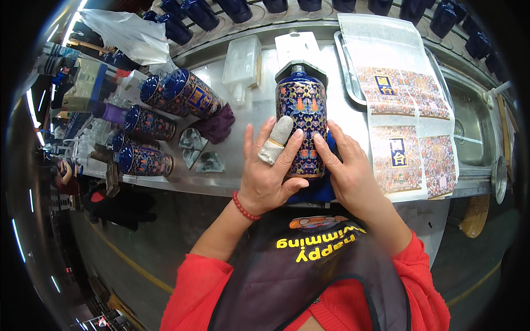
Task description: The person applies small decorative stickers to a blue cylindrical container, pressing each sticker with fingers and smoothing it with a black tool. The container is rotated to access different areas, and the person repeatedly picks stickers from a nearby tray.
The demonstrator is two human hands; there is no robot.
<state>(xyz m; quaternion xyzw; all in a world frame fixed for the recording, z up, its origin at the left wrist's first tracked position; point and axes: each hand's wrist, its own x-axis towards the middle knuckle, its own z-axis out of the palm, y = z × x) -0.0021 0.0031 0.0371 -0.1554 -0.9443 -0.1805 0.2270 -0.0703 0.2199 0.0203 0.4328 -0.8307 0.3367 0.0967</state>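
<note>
A dark blue bottle (301,124) with a colourful floral pattern lies in front of me, its neck pointing away. My left hand (270,174) rests on its left side with the fingers spread and fingertips on the surface. One of those fingers wears a grey-white cloth finger cover (277,140). On the bottle's right edge, my right hand (350,174) touches the pattern with outstretched fingers. Beneath the bottle is a pale stand (298,45), mostly hidden. Blue cloth-like material (317,190) shows below the bottle between my hands.
Printed decal sheets (411,116) lie at right over a metal tray (349,71), beside a sink (469,118). Several decorated bottles (146,160), a purple cloth (216,126) and translucent pieces (211,162) are at left. A clear container (242,63) lies behind; plain blue bottles (234,8) line the back.
</note>
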